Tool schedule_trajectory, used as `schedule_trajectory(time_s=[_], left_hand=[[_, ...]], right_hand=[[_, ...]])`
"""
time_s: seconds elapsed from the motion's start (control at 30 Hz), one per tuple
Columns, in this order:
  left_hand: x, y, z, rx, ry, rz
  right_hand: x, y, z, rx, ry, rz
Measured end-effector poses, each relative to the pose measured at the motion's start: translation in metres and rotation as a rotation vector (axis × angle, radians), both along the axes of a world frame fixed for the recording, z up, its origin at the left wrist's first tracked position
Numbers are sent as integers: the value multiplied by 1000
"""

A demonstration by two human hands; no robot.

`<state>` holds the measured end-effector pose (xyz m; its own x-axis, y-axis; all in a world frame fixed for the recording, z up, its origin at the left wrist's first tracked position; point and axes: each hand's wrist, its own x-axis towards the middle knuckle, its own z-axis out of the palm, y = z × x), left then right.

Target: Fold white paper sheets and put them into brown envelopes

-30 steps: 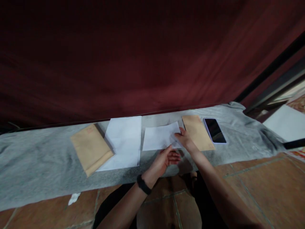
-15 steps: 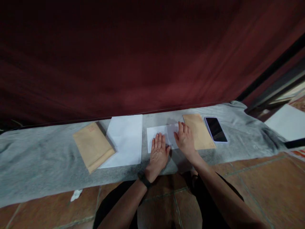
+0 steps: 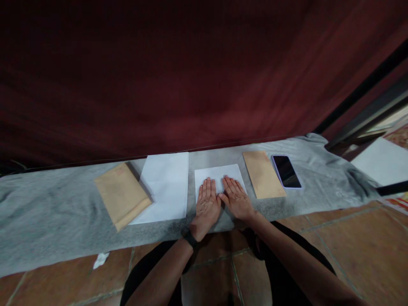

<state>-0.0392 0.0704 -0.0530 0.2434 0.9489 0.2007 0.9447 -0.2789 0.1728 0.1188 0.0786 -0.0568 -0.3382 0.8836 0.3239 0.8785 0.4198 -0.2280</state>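
Note:
A small piece of white paper [image 3: 219, 171], apparently folded, lies flat on the grey cloth in the middle. My left hand [image 3: 208, 205] rests palm down on its left half, fingers stretched out. On the paper's right half my right hand [image 3: 236, 199] also lies flat with fingers extended, the two thumbs almost meeting. Both hands cover the lower part of the paper. Just right of it is a brown envelope [image 3: 264, 175]. To the left are larger white sheets [image 3: 167, 182], partly overlapped by a stack of brown envelopes [image 3: 123, 193].
A phone [image 3: 287, 172] in a pale purple case lies right of the single envelope. The long grey cloth [image 3: 63, 208] covers a narrow ledge against a dark red curtain [image 3: 204, 85]. A crumpled white scrap [image 3: 101, 260] is on the tiled floor.
My right hand has moved left and down from the paper's right edge, beside the envelope, to lie flat next to my left hand. My left hand has barely moved.

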Motion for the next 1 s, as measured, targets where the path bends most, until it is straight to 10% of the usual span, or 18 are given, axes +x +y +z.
schedule_trajectory(time_s=[0.57, 1.0], left_hand=[[-20, -15, 18, 71, 42, 135], [12, 31, 17, -129, 32, -35]], right_hand=[[20, -16, 11, -31, -58, -270], [-24, 28, 24, -161, 36, 1]])
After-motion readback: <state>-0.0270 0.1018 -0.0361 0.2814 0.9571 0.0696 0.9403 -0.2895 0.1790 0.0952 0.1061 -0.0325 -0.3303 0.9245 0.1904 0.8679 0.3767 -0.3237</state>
